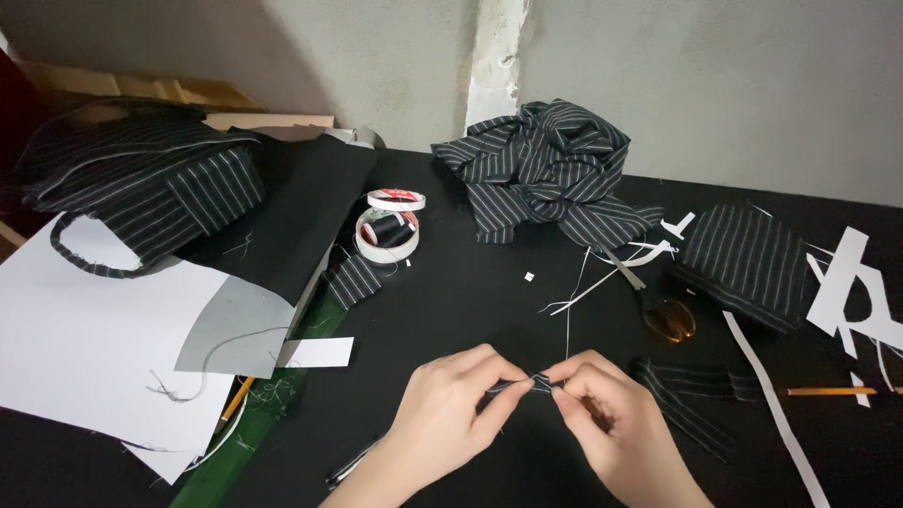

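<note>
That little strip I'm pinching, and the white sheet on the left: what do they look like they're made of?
The strip, pinched between the left hand and the right hand, looks like woven cloth, matte black with thin pale stripes; it bends softly. The white sheet looks like paper or thin card: flat, matte, with clean-cut edges.

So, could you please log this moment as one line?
left hand + right hand: pinching small striped fabric strip | over black table | scissors nearby

Small strip of black fabric with thin white stripes (534,383), folded narrow and bunched. Held roughly level just above the black tabletop, near the front edge. Pinched at both ends between fingertips, mostly hidden, only the short middle section exposed.
</note>
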